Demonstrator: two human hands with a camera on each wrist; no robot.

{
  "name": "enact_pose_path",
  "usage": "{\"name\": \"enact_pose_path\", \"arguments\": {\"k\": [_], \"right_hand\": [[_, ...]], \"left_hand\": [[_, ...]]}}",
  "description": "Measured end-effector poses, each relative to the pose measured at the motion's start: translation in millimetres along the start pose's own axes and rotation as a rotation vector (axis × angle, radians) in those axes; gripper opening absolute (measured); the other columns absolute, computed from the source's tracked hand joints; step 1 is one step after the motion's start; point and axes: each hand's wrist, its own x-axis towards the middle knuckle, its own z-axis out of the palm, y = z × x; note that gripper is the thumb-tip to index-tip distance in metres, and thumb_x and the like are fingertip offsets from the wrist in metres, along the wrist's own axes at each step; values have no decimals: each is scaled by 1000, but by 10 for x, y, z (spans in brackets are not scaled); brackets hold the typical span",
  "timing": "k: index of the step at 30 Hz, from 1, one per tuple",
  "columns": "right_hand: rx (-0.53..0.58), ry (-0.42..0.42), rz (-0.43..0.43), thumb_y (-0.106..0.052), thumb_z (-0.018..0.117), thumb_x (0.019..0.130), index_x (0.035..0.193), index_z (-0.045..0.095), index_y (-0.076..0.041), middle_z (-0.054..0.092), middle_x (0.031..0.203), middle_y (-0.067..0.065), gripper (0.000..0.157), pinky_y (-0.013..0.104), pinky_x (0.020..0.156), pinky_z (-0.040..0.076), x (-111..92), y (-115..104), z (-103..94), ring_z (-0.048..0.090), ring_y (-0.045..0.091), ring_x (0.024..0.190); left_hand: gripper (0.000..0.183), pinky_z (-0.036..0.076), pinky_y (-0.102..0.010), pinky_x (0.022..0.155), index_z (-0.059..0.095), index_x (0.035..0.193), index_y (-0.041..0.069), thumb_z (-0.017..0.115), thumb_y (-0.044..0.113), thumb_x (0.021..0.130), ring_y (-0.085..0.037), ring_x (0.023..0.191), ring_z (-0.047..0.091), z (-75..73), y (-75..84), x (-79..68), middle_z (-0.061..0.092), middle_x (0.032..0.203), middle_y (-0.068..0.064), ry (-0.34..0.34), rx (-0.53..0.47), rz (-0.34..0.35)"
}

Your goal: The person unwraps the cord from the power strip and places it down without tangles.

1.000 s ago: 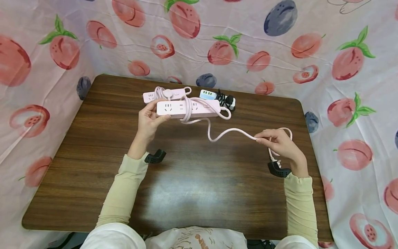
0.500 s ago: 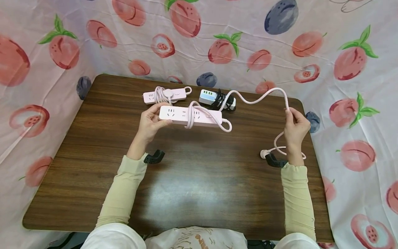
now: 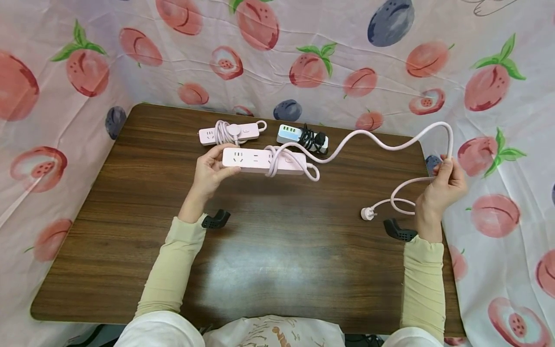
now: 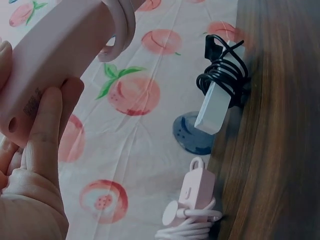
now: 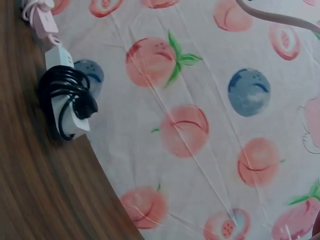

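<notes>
A fruit-printed cloth [image 3: 390,72] hangs round a dark wooden counter [image 3: 260,260]. Over the middle of its far half, the left hand [image 3: 209,169] has its fingers clamped on one end of a pink power strip [image 3: 260,161]. Only a turn or two of pink cord [image 3: 390,144] is left wrapped on it; most swings free toward the right edge, where the right hand [image 3: 443,185] pinches it. The plug [image 3: 367,213] dangles. Two more strips, a pink wrapped strip [image 3: 230,132] and a white strip [image 3: 301,137], lie bundled by the far edge.
</notes>
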Motion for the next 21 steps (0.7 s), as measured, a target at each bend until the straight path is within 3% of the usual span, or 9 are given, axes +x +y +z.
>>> {"name": "enact_pose_path", "arguments": {"k": [8, 11, 18, 21], "right_hand": [[45, 114, -10, 5, 61, 87, 80, 64, 16, 49, 57, 8, 13, 20, 52, 35, 72, -132, -219, 46, 13, 55], [58, 106, -49, 4, 60, 88, 81, 62, 19, 47, 56, 8, 17, 20, 51, 35, 67, -148, -281, 46, 15, 55], [344, 118, 16, 7, 50, 91, 83, 51, 24, 45, 61, 17, 19, 27, 53, 46, 53, -190, -304, 48, 22, 53], [374, 99, 7, 9, 48, 92, 82, 50, 26, 47, 62, 19, 19, 28, 54, 49, 56, -175, -315, 49, 23, 52]], "left_hand": [[49, 53, -18, 63, 46, 112, -26, 57, -34, 65, -11, 82, 59, -91, -26, 2, 63, 97, -4, 127, 42, 57], [48, 53, -18, 63, 50, 111, -23, 58, -34, 65, -12, 81, 59, -114, -33, 3, 63, 96, -5, 176, 40, 74], [47, 54, -20, 68, 55, 114, -15, 61, -28, 69, -13, 83, 59, -149, -46, 37, 61, 97, -7, 322, 24, 67], [44, 53, -20, 69, 56, 113, -14, 60, -27, 71, -14, 86, 58, -163, -23, 51, 60, 98, -8, 380, -18, 69]]}}
